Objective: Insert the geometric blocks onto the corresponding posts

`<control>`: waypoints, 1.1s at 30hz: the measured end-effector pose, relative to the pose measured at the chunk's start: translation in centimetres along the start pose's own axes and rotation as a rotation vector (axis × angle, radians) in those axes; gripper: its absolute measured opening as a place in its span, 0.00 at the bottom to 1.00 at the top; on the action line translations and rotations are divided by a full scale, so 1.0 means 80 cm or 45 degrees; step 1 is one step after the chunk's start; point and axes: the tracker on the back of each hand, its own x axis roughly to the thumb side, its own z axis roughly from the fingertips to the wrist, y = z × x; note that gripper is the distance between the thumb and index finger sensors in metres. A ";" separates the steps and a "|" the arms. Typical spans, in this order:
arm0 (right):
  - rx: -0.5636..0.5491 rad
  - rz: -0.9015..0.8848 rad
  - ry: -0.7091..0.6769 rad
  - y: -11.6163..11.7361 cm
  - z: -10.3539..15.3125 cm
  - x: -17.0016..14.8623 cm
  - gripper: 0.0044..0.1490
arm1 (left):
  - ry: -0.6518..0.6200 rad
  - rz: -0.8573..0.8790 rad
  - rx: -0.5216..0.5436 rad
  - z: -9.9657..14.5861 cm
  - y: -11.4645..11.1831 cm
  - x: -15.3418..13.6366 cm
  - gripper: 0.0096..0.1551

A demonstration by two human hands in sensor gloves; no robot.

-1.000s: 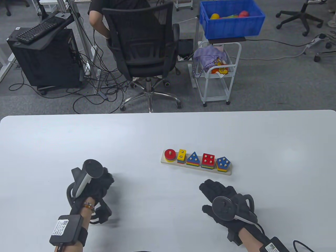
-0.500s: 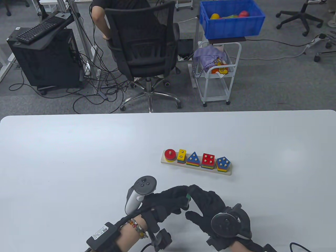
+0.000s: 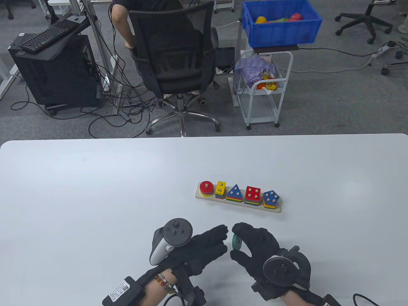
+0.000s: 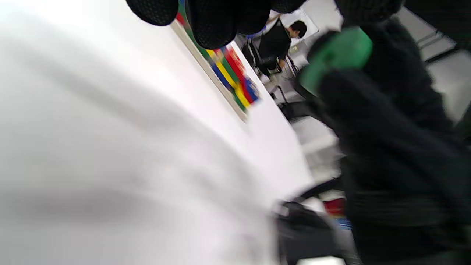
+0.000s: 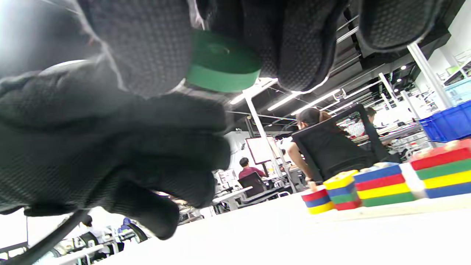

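Note:
A wooden base (image 3: 204,197) holds five stacks of blocks on posts: a round red-topped stack (image 3: 206,188), a yellow rectangle (image 3: 220,189), a blue triangle (image 3: 235,192), a red square (image 3: 253,193) and a blue pentagon (image 3: 271,198). My right hand (image 3: 237,237) pinches a green round disc (image 3: 236,242) on edge between thumb and fingers, near the table's front, below the base. The disc also shows in the right wrist view (image 5: 220,62) and the left wrist view (image 4: 336,55). My left hand (image 3: 220,237) lies open just left of the disc, fingers stretched toward it, holding nothing.
The white table (image 3: 95,178) runs wide to the left and right of the hands. Beyond its far edge stand an office chair (image 3: 173,60) with a seated person, a white cart (image 3: 263,86) and a blue bin (image 3: 280,22).
My left hand came from the far left to the right hand and passed it the green disc. The left fingers have now opened and drawn slightly away; the right hand holds the disc alone.

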 end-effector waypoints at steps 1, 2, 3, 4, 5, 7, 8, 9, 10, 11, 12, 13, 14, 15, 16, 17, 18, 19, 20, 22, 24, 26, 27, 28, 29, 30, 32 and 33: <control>0.024 0.014 0.018 0.002 -0.002 -0.006 0.43 | 0.058 -0.128 0.055 0.009 0.013 -0.010 0.42; 0.031 0.018 0.023 0.003 -0.003 -0.007 0.44 | 0.082 -0.172 0.074 0.013 0.019 -0.014 0.42; 0.059 0.035 0.032 0.006 -0.007 -0.011 0.43 | 0.146 -0.279 0.144 0.024 0.034 -0.027 0.42; 0.074 0.051 0.035 0.008 -0.010 -0.013 0.43 | 0.172 -0.318 0.174 0.029 0.040 -0.034 0.41; 0.109 0.083 0.029 0.011 -0.018 -0.015 0.43 | 0.258 -0.412 0.239 0.039 0.055 -0.048 0.41; 0.142 0.129 0.025 0.014 -0.029 -0.016 0.43 | 0.401 -0.534 0.328 0.055 0.074 -0.068 0.41; 0.160 0.159 0.021 0.016 -0.037 -0.016 0.43 | 0.460 -0.590 0.373 0.062 0.081 -0.078 0.41; 0.196 0.196 0.026 0.018 -0.048 -0.015 0.42 | 0.520 -0.645 0.417 0.070 0.088 -0.088 0.41; 0.230 0.239 0.031 0.020 -0.060 -0.014 0.42 | 0.571 -0.689 0.450 0.076 0.094 -0.098 0.41; 0.249 0.284 0.025 0.023 -0.073 -0.013 0.42 | 0.626 -0.735 0.484 0.082 0.100 -0.108 0.41; 0.265 0.311 0.023 0.025 -0.080 -0.012 0.42 | 0.668 -0.768 0.504 0.087 0.104 -0.116 0.41; 0.296 0.366 0.023 0.029 -0.095 -0.011 0.42 | 0.722 -0.820 0.523 0.092 0.109 -0.125 0.41; 0.300 0.408 0.019 0.034 -0.109 -0.011 0.42 | 0.758 -0.864 0.537 0.096 0.113 -0.130 0.41; 0.310 0.441 0.020 0.039 -0.121 -0.011 0.42 | 0.782 -0.917 0.556 0.100 0.117 -0.135 0.41; 0.331 0.482 0.039 0.046 -0.135 -0.012 0.42 | 0.801 -0.951 0.574 0.103 0.121 -0.138 0.41; 0.345 0.501 0.050 0.049 -0.142 -0.013 0.42 | 0.817 -0.965 0.590 0.104 0.123 -0.140 0.41; 0.377 0.537 0.080 0.058 -0.159 -0.016 0.42 | 0.828 -0.961 0.601 0.107 0.128 -0.142 0.41; 0.394 0.556 0.105 0.064 -0.168 -0.018 0.41 | 0.830 -0.942 0.607 0.109 0.130 -0.143 0.41; 0.408 0.568 0.123 0.069 -0.177 -0.021 0.41 | 0.828 -0.921 0.611 0.110 0.131 -0.145 0.41; 0.413 0.586 0.157 0.083 -0.198 -0.025 0.41 | 0.828 -0.896 0.614 0.112 0.134 -0.148 0.41; 0.446 0.599 0.197 0.096 -0.213 -0.029 0.41 | 0.830 -0.892 0.601 0.111 0.134 -0.150 0.41; 0.474 0.610 0.225 0.113 -0.228 -0.032 0.41 | 0.831 -0.880 0.589 0.110 0.134 -0.153 0.41; 0.478 0.612 0.230 0.119 -0.232 -0.033 0.41 | 0.833 -0.880 0.586 0.110 0.135 -0.153 0.41; 0.487 0.616 0.235 0.125 -0.236 -0.033 0.41 | 0.837 -0.882 0.585 0.110 0.134 -0.154 0.40; 0.495 0.621 0.243 0.132 -0.241 -0.034 0.41 | 0.841 -0.885 0.581 0.110 0.134 -0.154 0.40; 0.498 0.620 0.251 0.139 -0.246 -0.034 0.41 | 0.846 -0.884 0.573 0.109 0.134 -0.155 0.40; 0.500 0.606 0.262 0.149 -0.252 -0.035 0.41 | 0.845 -0.881 0.568 0.109 0.134 -0.155 0.40; 0.503 0.603 0.267 0.153 -0.254 -0.035 0.41 | 0.844 -0.879 0.566 0.109 0.134 -0.154 0.40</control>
